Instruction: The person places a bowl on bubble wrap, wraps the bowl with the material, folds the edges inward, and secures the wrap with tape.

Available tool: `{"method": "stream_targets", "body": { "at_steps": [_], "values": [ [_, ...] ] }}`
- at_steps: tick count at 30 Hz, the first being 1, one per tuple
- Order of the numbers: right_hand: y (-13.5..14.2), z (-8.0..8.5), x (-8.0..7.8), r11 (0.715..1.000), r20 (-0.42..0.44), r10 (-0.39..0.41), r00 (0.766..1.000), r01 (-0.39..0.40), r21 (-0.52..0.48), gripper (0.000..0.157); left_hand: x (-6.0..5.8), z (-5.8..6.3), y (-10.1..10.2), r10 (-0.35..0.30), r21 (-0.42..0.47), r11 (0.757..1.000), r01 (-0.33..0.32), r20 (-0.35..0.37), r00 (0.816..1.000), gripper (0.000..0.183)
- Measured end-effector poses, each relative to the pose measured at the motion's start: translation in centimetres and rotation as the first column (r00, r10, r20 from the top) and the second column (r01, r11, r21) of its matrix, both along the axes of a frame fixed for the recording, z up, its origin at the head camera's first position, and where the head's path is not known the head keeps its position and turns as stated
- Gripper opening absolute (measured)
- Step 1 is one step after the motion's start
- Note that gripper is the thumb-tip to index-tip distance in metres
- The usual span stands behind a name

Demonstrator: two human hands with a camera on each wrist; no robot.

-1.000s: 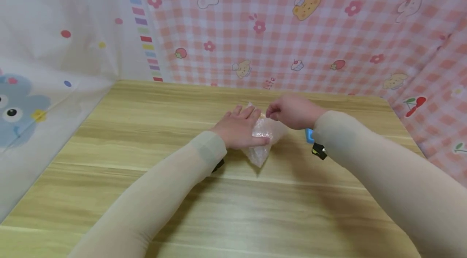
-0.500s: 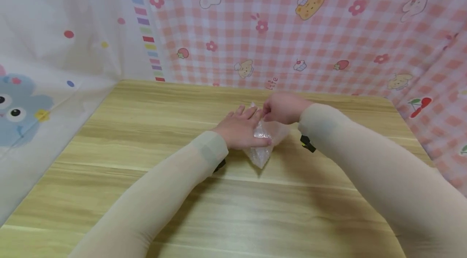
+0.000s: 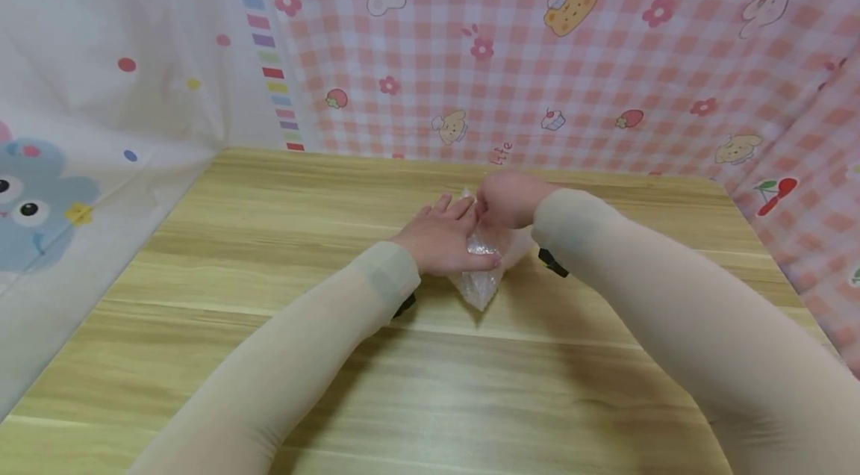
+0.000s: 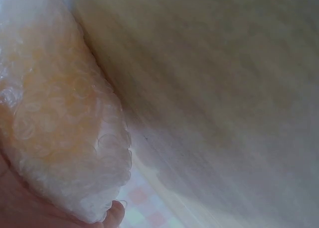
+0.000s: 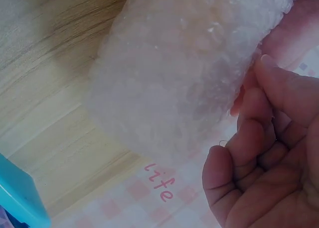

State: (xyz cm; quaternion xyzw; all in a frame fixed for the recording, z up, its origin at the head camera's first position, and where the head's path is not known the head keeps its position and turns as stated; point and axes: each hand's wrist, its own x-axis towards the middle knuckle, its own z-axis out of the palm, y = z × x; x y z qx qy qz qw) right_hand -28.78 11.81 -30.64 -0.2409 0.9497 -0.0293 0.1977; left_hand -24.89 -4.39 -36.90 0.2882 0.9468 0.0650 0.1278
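Observation:
A bundle of clear bubble wrap lies near the middle of the wooden table, and something yellow-orange shows dimly through its layers in the left wrist view. Across its left side rests my left hand, fingers spread and thumb stretched over the plastic. My right hand is at the far right of the bundle, close to the left fingertips. In the right wrist view its thumb and curled forefinger pinch at the edge of the wrap; the other fingers curl inward. The pinched bit itself is mostly hidden.
A blue plastic object lies on the table right of the bundle; the right sleeve hides it in the head view. A pink checked cloth hangs behind the wooden table, and a white printed cloth at the left.
My right hand has moved left across the bundle toward the left fingertips, its sleeve now covering the blue object. The left hand stays pressed on the bubble wrap.

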Motion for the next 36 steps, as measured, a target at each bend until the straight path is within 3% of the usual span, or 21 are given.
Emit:
{"method": "stream_targets", "body": {
  "at_steps": [15, 19, 36],
  "values": [
    [-0.8, -0.7, 0.1, 0.998, -0.063, -0.036, 0.997, 0.039, 0.049, 0.021, 0.0, 0.1, 0.0, 0.021, 0.030, 0.999, -0.022, 0.028, 0.999, 0.109],
    [-0.9, -1.0, 0.2, 0.997, -0.083, -0.048, 0.995, 0.053, 0.053, 0.017, 0.1, 0.0, 0.0, 0.026, 0.037, 0.999, -0.027, 0.034, 0.999, 0.110],
    [-0.8, -1.6, 0.6, 0.994, -0.103, -0.112, 0.988, 0.113, 0.002, 0.019, 0.2, 0.1, 0.0, 0.016, 0.029, 0.999, -0.017, 0.015, 1.000, 0.110]
  ]
}}
